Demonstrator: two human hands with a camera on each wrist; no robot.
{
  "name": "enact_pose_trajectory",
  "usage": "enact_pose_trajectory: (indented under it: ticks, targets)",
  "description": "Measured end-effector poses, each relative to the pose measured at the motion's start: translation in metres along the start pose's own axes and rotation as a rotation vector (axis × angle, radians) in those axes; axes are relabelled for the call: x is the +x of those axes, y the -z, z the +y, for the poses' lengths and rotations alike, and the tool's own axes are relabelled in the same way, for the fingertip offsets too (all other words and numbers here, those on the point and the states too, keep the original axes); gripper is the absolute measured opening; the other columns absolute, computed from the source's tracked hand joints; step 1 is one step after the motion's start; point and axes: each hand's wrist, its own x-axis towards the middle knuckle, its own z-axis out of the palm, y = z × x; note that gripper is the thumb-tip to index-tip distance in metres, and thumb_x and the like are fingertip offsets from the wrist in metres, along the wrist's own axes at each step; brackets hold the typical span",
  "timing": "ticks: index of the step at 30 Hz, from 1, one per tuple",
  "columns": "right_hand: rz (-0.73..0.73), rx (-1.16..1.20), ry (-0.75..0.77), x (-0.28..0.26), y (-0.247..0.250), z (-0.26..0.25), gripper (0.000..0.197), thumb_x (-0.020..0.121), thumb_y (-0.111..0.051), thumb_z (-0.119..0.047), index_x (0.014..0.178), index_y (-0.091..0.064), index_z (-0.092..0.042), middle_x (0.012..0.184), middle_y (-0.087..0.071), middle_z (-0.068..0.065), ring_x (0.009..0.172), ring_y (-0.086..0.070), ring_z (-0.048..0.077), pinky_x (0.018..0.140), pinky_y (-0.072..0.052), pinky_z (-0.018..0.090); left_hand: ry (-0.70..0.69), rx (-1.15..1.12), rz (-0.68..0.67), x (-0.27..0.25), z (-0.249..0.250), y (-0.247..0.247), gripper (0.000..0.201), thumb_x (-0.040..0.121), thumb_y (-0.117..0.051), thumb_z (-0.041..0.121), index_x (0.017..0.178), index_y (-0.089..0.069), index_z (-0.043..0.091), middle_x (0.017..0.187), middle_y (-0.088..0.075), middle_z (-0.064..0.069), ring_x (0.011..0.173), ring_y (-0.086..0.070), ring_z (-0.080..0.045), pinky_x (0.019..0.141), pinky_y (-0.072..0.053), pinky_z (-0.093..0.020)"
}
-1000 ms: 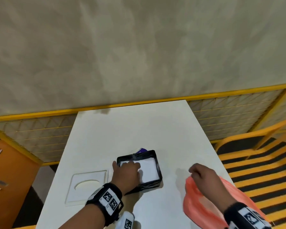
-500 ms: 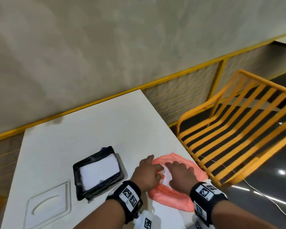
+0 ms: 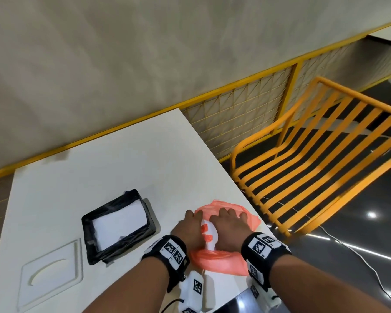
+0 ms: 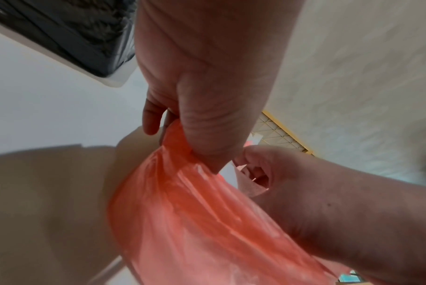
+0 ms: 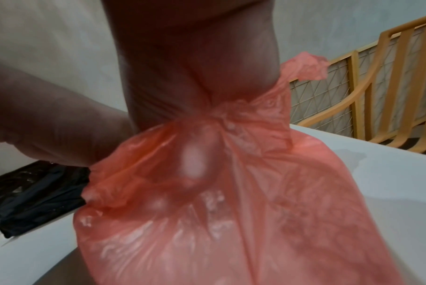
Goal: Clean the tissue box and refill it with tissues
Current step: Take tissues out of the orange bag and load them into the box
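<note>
A black tissue box (image 3: 119,224) with white tissues inside lies open on the white table (image 3: 104,168); its dark side shows in the wrist views (image 4: 68,36) (image 5: 36,194). Right of it lies a thin orange plastic bag (image 3: 221,259) with white tissues (image 3: 209,236) showing at its mouth. My left hand (image 3: 190,227) pinches the bag's edge (image 4: 178,146). My right hand (image 3: 229,225) grips bunched bag film (image 5: 219,135). The two hands sit side by side at the bag's mouth.
The box's flat white lid (image 3: 51,271) with a curved slot lies at the near left. An orange slatted chair (image 3: 321,159) stands right of the table edge. A yellow mesh rail (image 3: 242,114) and a grey wall run behind. A white cable (image 3: 357,256) trails on the dark floor.
My left hand left the tissue box and moved right to the orange bag, joining the right hand there. Both now hold the bag's mouth. The head view swung right.
</note>
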Motion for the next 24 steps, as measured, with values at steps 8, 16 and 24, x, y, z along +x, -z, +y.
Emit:
enact_pose_trajectory:
  ticks: [8, 16, 24]
  targets:
    - [-0.071, 0.001, 0.007, 0.002, 0.0, 0.001, 0.059, 0.078, -0.066, -0.044, 0.129, -0.044, -0.026, 0.127, -0.051, 0.007, 0.117, -0.044, 0.033, 0.095, -0.03, 0.054, -0.072, -0.117, -0.015, -0.004, -0.005, -0.002, 0.092, 0.081, -0.074, 0.034, 0.154, -0.019, 0.021, 0.144, -0.038, -0.011, 0.111, -0.063, -0.029, 0.084, -0.053, -0.033]
    - [-0.002, 0.039, 0.036, 0.0, 0.007, 0.003, 0.044, 0.082, -0.058, -0.026, 0.125, -0.055, -0.033, 0.121, -0.052, 0.003, 0.115, -0.045, 0.029, 0.094, -0.032, 0.049, -0.13, -0.2, 0.005, -0.008, -0.023, -0.003, 0.081, 0.076, -0.049, 0.034, 0.149, -0.016, 0.033, 0.122, -0.043, -0.007, 0.104, -0.059, -0.029, 0.097, -0.053, -0.044]
    - [0.074, 0.365, 0.089, -0.003, 0.043, 0.009, 0.023, 0.073, -0.06, -0.019, 0.085, -0.052, -0.036, 0.082, -0.057, -0.013, 0.082, -0.054, 0.015, 0.06, -0.039, 0.026, -0.117, -0.334, 0.004, -0.02, -0.039, 0.01, 0.083, 0.082, -0.069, 0.021, 0.153, -0.029, 0.034, 0.136, -0.035, -0.003, 0.119, -0.052, -0.02, 0.102, -0.04, -0.021]
